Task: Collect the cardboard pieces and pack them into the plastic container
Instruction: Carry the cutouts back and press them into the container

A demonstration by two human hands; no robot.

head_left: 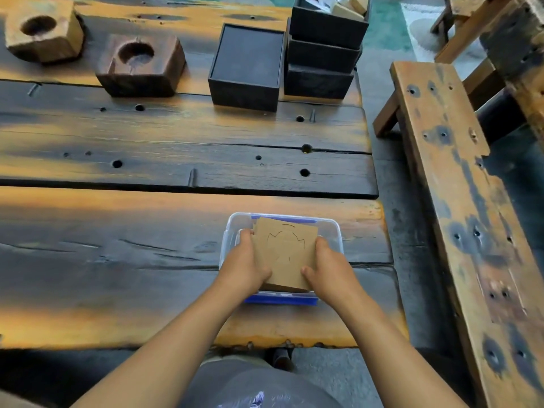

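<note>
Both hands grasp one stack of cardboard pieces (287, 254) over the plastic container (335, 231); the left hand (245, 262) clasps the stack's left edge, thumb on top near the lower corner, fingertips curled around the far left corner; the right hand (329, 266) clasps the right edge, thumb pressed on the top sheet near its lower right corner; the stack is tilted, its near edge raised above the container's near rim, its far edge down inside; how many sheets are in the stack cannot be counted, though several offset edges show at the far left; the top sheet bears a thin dark drawn outline; the container is clear with blue clips on its near and far rims, and it stands on the table (147, 260) close to the near right corner; farther back on the table stand two wooden blocks, a pale one (44, 30) and a dark one (141, 66), each with one round hollow on top; right of them sits one black box (247, 69), and just beside it a pile of three more black boxes (322, 54), the topmost open with pale items inside; one bench (459, 201) runs along the table's right side, apart from it
</note>
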